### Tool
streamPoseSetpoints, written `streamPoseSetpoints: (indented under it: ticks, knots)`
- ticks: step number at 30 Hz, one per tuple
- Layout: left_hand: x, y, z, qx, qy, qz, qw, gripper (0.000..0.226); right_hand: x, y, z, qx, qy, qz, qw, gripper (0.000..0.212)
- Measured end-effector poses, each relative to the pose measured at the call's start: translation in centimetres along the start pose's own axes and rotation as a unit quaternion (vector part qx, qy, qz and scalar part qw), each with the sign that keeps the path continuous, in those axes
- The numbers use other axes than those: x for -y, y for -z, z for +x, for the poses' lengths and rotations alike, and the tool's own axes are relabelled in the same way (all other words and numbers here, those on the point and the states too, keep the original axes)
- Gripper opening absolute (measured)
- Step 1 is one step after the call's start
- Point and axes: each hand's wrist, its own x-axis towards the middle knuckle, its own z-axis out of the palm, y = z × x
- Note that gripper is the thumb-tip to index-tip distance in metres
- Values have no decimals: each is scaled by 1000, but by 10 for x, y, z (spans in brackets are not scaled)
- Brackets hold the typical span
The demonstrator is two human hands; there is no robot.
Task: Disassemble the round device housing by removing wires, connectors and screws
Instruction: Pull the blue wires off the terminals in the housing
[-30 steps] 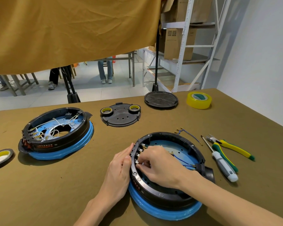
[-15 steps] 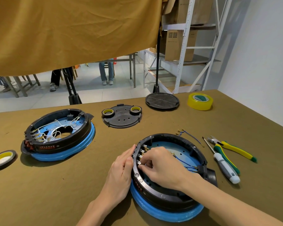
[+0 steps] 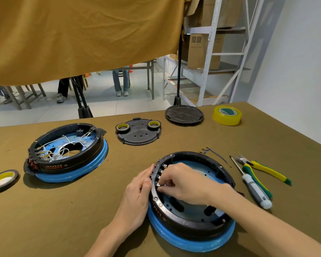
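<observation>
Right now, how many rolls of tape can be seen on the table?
4: one large yellow roll far right, two small rolls resting on the black cover plate, one flat roll at the left edge.

Workshop: storage shelving point(image 3: 209, 52) (stacked boxes), pliers point(image 3: 263, 168), opened housings point(image 3: 67, 154).

One head-worn wide-angle view looks forward and down, close over the olive cloth-covered surface point(image 3: 63, 210).

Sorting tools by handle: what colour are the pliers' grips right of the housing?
Yellow with green tips, on the pliers, clearest in the head view.
</observation>
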Motion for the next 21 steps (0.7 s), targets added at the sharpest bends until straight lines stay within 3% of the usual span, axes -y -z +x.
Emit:
streamPoseSetpoints:
  ticks: [3,6,10,16,21]
  knots:
    - [0,0,0,-1,2,7,1000,69,6,9,7,40,-15,-4,999,19]
    - [0,0,0,-2,9,20,1000,61,16,-12,1,-42,-67,-73,994,25]
    - [1,0,0,-2,7,35,999,56,24,-35,-5,-114,-117,-62,985,26]
    - [3,-1,1,4,1,30,1000,57,0,5,-1,26,-20,62,998,19]
    - [3,-1,2,0,0,39,999,52,5,-28,-5,-89,-45,-32,995,23]
